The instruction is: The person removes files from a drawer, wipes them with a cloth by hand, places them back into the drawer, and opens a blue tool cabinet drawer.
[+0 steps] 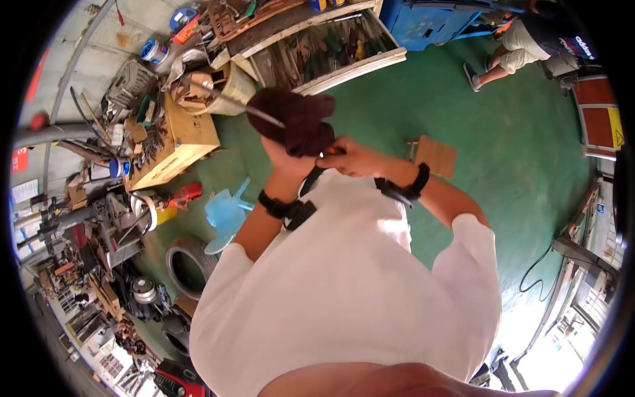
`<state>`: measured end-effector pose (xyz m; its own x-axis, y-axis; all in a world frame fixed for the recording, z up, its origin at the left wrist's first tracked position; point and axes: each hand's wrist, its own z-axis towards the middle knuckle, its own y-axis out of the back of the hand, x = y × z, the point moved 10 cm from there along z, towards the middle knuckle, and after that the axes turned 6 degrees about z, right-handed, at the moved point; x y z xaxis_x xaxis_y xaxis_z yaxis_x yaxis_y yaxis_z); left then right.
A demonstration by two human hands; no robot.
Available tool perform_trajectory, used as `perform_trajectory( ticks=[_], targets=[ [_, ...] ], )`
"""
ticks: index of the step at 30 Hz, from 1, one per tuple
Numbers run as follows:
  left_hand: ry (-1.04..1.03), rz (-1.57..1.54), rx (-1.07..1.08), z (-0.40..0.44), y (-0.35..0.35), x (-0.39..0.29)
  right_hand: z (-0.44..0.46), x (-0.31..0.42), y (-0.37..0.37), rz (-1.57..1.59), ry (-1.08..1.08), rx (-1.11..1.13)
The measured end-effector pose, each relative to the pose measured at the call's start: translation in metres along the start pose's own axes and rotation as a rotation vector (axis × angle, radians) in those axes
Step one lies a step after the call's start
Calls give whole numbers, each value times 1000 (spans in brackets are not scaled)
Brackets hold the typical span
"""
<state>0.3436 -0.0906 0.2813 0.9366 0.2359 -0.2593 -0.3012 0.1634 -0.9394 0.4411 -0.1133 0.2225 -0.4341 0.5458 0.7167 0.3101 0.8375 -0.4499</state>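
Note:
A bunched dark maroon cloth (301, 132) sits over the fingers of my left hand (283, 157), which is closed on it. Across the cloth runs a long thin metal strip (245, 106), its far part reaching up and left past the bin. Close beside the cloth, my right hand (360, 159) has its fingers curled round a small orange-and-black piece (334, 151). Whether that piece joins the metal strip is hidden by the cloth. Both wrists wear black straps, and both hands are in front of my chest.
Ahead is an open drawer (337, 53) of hand tools. A bin (231, 89), wooden box (175, 149), blue plastic stool (225, 215) and tyre (188, 264) stand left. A small wooden stool (435, 157) is to the right. Another person (522, 49) is at upper right.

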Motion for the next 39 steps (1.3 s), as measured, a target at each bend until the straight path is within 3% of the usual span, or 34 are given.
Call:
perform_trajectory(
  ticks=[5, 7, 9, 10, 11, 12, 13, 16, 19, 22, 24, 25, 29, 32, 34, 37, 39],
  targets=[
    [14, -35, -75, 7, -13, -14, 14, 24, 8, -273, 168, -60],
    [21, -49, -111, 9, -15, -21, 7, 48, 8, -474, 459, -120],
    [34, -79, -153, 10, -22, -22, -5, 57, 12, -558, 516, -168],
    [-56, 109, -289, 9, -18, -34, -15, 65, 14, -634, 577, -224],
    [-146, 298, -423, 6, -13, -47, -19, 63, 18, -642, 576, -223],
    [-149, 294, -422, 6, 0, -53, -24, 60, 24, -674, 577, -250],
    [-135, 208, -256, 11, 1, -59, -30, 55, 29, -702, 576, -276],
    [13, 209, -39, 9, -1, -61, -43, 29, 45, -719, 517, -335],
    [-93, -121, -231, -11, 30, -61, -55, 11, 43, -669, 470, -342],
    [-215, 134, -308, -27, 30, -79, -82, 12, 40, -714, 405, -347],
    [-58, 99, -21, -24, -13, -76, -106, 17, 29, -793, 399, -364],
    [-164, 213, -231, -35, 0, -89, -115, 19, 26, -864, 403, -404],
    [-217, 23, -203, -49, 1, -97, -127, 11, 24, -792, 328, -342],
    [-204, 70, -257, -63, -4, -100, -127, 4, 25, -740, 230, -283],
    [-181, 69, -223, -68, -11, -104, -124, -18, 16, -585, 139, -80],
    [-359, 218, -274, -96, -10, -147, -128, -48, 39, -542, 70, -19],
    [-627, 453, -355, -139, 3, -209, -146, -58, 60, -558, 68, 4]
  ],
)
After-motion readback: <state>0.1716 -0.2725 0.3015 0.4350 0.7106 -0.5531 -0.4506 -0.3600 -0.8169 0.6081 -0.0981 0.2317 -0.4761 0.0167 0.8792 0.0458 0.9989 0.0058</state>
